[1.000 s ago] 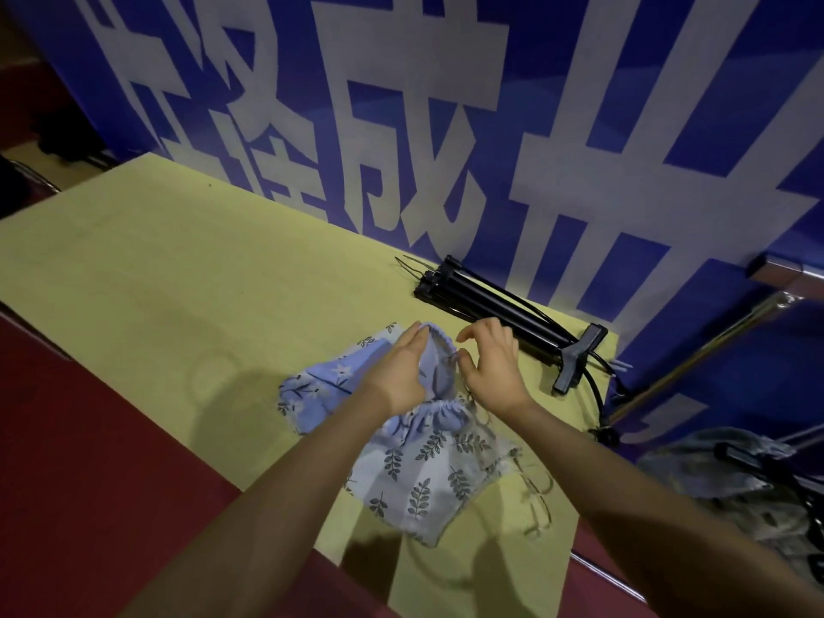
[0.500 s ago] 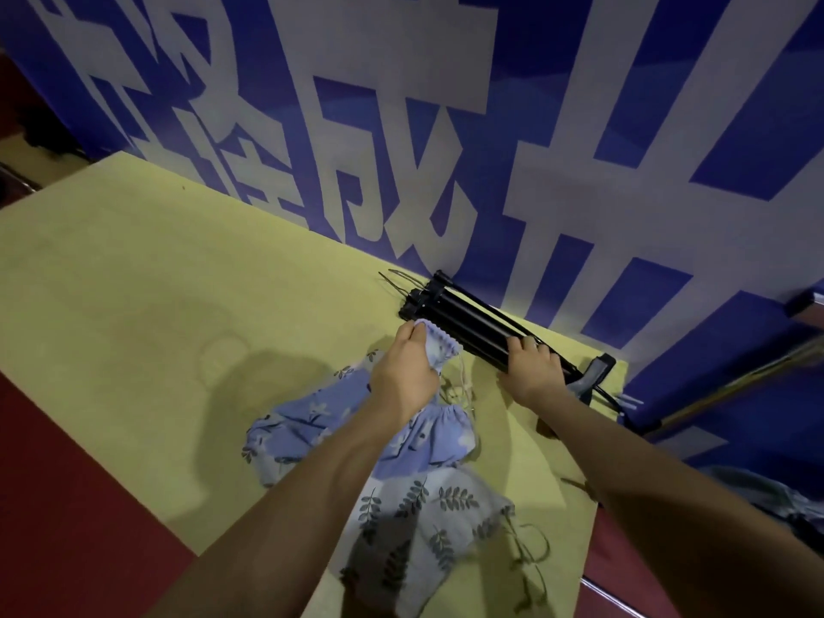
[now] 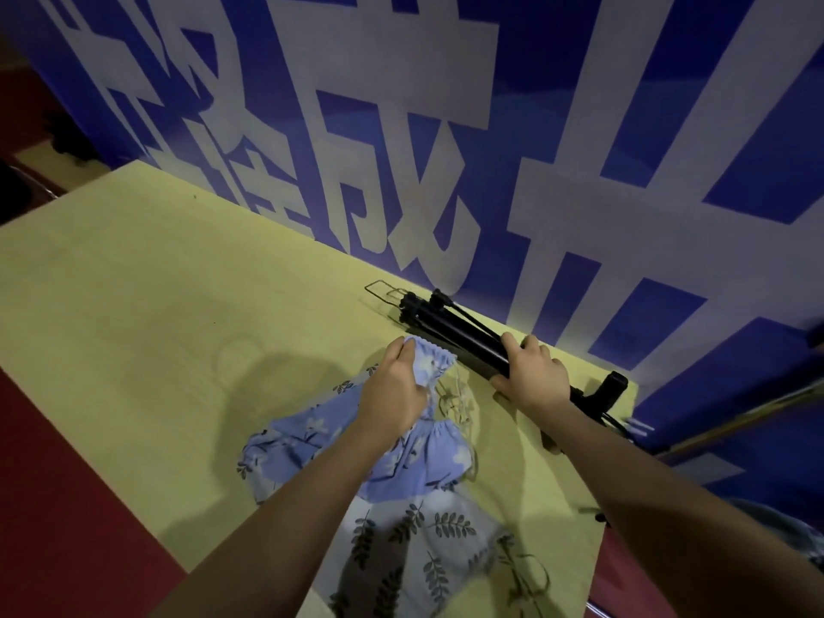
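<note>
A blue flowered drawstring bag point(image 3: 414, 457) lies on the yellow table point(image 3: 156, 305), over a pale leaf-print bag point(image 3: 423, 541). My left hand point(image 3: 394, 390) grips the blue bag's gathered mouth point(image 3: 434, 363) and lifts it a little. A folded black tripod point(image 3: 450, 327) lies along the wall at the table's back edge. My right hand point(image 3: 533, 376) is wrapped around the tripod's legs near its head end point(image 3: 606, 392).
A blue wall banner point(image 3: 446, 127) with large white characters stands right behind the table. Red floor point(image 3: 53, 506) borders the table's near left side. A thin wire hanger point(image 3: 379, 289) lies by the tripod's far end. Drawstrings point(image 3: 526, 577) trail off the pale bag.
My right hand left the bag's mouth, reached right and closed around the tripod. My left hand kept hold of the bag's mouth. The view moved closer.
</note>
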Demonstrator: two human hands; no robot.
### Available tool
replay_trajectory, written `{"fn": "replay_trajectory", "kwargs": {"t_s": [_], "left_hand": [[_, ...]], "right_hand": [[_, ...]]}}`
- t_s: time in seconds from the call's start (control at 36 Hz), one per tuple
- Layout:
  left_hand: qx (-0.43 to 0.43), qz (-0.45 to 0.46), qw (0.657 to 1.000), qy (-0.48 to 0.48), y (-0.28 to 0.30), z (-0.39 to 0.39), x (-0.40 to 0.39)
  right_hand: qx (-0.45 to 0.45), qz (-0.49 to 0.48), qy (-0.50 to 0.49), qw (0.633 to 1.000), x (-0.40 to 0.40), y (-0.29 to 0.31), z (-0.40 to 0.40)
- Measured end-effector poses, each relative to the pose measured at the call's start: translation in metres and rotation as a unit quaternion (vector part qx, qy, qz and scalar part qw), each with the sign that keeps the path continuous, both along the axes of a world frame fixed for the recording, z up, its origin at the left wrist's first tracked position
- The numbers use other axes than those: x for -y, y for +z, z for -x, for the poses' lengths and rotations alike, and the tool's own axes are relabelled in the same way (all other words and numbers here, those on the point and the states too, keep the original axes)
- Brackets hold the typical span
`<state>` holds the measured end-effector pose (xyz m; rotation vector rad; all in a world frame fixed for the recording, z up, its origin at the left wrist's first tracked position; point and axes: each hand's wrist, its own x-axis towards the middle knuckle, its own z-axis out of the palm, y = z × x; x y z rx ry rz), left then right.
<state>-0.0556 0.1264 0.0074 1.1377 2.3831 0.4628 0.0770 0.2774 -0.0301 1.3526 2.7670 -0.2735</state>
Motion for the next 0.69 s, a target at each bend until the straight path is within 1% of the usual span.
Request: {"fn": "replay_trajectory", "kwargs": {"t_s": [0.22,0.44,0.56,0.64,0.69], "left_hand": [[-0.002,0.016,1.0,0.0,0.014,-0.004,0.019],[-0.014,0.012,1.0,-0.003,0.027,-0.013,0.044],[-0.003,-0.013,1.0,-0.015,0.031,-0.01,0.061],[0.012,-0.032,0.999,-0.029,0.036,-0.007,0.075],[0.019,-0.046,0.998,-0.028,0.041,-0.008,0.083]], "right_hand": [[-0.101,0.051,-0.029,0.993,0.021,0.024,-0.016],[-0.089,0.005,-0.029,0.996,0.047,0.054,-0.031],[-0.117,-0.007,-0.017,0.993,0.065,0.067,-0.041],[-0.146,0.002,-0.037,0.989,0.08,0.079,-0.045],[-0.149,0.011,-0.045,0.988,0.09,0.088,-0.047]]}}
